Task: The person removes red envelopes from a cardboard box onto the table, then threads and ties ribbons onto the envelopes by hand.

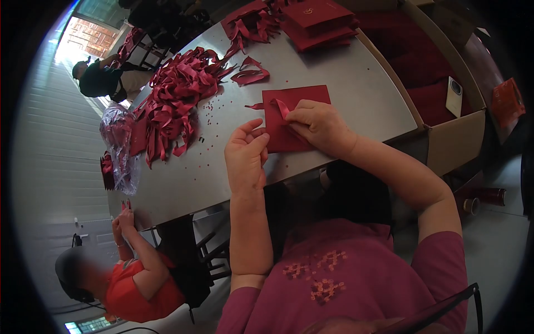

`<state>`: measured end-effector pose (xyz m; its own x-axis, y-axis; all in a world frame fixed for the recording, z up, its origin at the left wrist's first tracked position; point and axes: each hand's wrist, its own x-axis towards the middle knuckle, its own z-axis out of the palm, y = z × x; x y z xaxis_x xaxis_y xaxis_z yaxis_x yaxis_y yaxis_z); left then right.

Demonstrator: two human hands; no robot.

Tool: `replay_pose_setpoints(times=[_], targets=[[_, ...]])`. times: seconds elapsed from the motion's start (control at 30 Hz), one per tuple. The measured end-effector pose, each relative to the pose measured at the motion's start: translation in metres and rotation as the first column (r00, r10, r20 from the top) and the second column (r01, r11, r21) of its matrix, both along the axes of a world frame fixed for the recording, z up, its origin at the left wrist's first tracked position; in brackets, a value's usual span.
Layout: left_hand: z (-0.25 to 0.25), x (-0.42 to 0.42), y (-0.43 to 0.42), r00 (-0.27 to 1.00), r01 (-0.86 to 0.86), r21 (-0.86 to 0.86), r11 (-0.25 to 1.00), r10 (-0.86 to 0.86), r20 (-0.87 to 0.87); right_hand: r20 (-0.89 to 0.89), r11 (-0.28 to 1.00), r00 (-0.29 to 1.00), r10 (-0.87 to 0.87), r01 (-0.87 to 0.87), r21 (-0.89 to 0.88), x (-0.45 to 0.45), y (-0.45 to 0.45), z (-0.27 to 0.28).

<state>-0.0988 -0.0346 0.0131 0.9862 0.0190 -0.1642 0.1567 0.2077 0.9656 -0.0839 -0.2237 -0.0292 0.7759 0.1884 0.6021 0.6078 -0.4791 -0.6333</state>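
One ribbon [282, 107], likely soft and slippery, best gripped mid-length, is pinched by the right hand [328, 128] near the table's [206, 186] edge; the left hand's [245, 153] grip is unclear.

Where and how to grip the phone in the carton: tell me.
Take the phone by its long edges, near the middle, coming from above into the open carton. It lies back up on the red contents, so both edges look reachable; the lens at its far end is best avoided.

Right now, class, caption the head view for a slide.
The right hand pinches a red ribbon over a flat red bag, left hand at the bag's edge.
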Motion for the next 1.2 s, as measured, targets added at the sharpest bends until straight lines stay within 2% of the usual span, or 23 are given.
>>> replay_pose_setpoints(times=[0.17, 0.23, 0.33, 0.57, 0.63, 0.73, 1.07, 1.13, 1.17, 1.2], targets=[[0.004, 0.005, 0.003, 0.995, 0.096, -0.038, 0.995, -0.097, -0.015, 0.011, 1.000, 1.000, 0.012, -0.012, 0.020, 0.001, 0.000, -0.002], [0.009, 0.004, -0.001, 0.986, 0.162, -0.045, 0.986, -0.160, 0.044, -0.030, 1.000, 0.999, 0.025, -0.026, -0.007, 0.001, 0.000, -0.003], [0.015, 0.000, -0.006, 0.974, 0.198, 0.030, 0.980, -0.200, 0.101, 0.000, 1.000, 1.000, 0.019, -0.019, -0.010, 0.004, 0.001, -0.005], [0.008, -0.006, -0.007, 0.957, 0.220, 0.034, 0.975, -0.222, 0.189, -0.045, 1.000, 0.999, 0.024, -0.025, -0.018, 0.003, 0.000, -0.001], [0.004, -0.007, -0.004, 0.941, 0.229, 0.178, 0.957, -0.264, 0.211, -0.059, 0.999, 0.998, 0.039, -0.041, -0.030, 0.003, 0.000, -0.001], [0.005, -0.010, -0.008, 0.943, 0.198, 0.251, 0.948, -0.255, 0.216, -0.086, 0.996, 0.995, 0.042, -0.048, -0.070, 0.002, 0.002, 0.001], [-0.010, 0.000, -0.012, 0.966, 0.091, 0.241, 0.966, -0.144, 0.213, -0.074, 0.998, 0.995, 0.059, -0.062, -0.029, 0.001, -0.001, 0.004], [-0.016, 0.004, -0.012, 0.982, -0.007, 0.160, 0.987, -0.024, 0.190, -0.028, 0.988, 0.992, 0.126, -0.123, 0.091, 0.003, -0.003, 0.005], [-0.017, 0.004, -0.009, 0.982, -0.012, 0.158, 0.987, -0.019, 0.190, -0.027, 0.988, 0.991, 0.131, -0.128, 0.089, 0.003, -0.004, 0.005], [-0.017, 0.004, -0.005, 0.991, 0.004, 0.133, 0.991, -0.022, 0.131, -0.042, 0.985, 0.984, 0.173, -0.173, 0.006, 0.001, -0.006, 0.010]])
